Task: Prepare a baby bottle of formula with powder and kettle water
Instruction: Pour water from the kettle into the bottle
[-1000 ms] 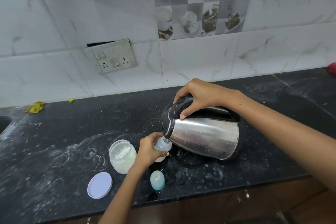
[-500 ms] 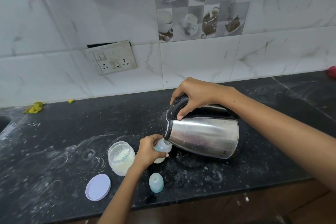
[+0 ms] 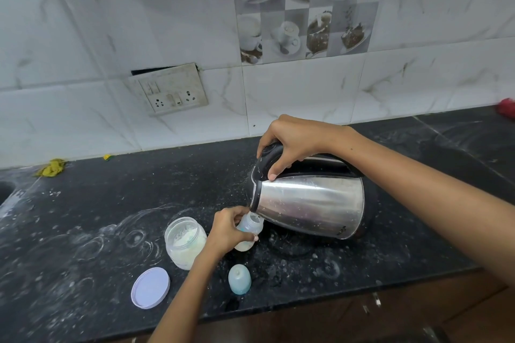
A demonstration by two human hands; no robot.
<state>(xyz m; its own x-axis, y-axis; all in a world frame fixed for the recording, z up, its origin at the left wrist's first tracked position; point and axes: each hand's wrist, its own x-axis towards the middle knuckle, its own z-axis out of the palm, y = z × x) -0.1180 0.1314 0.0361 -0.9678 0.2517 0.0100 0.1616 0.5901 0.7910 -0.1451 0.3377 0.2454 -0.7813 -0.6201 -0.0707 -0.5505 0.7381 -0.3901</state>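
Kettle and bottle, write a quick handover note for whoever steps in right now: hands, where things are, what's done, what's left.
Right hand grips the kettle by its handle, tipped with the spout at the bottle mouth.
Left hand holds the open bottle tilted under the spout.
Powder jar stands open left of the bottle; its lid lies in front, near the counter edge. Bottle cap stands in front of the bottle.
Done: jar and bottle opened.
Left: finish pouring, set the kettle down, cap the bottle, close the jar.

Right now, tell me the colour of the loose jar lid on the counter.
Pale lilac lid, flat on the black counter; head view.
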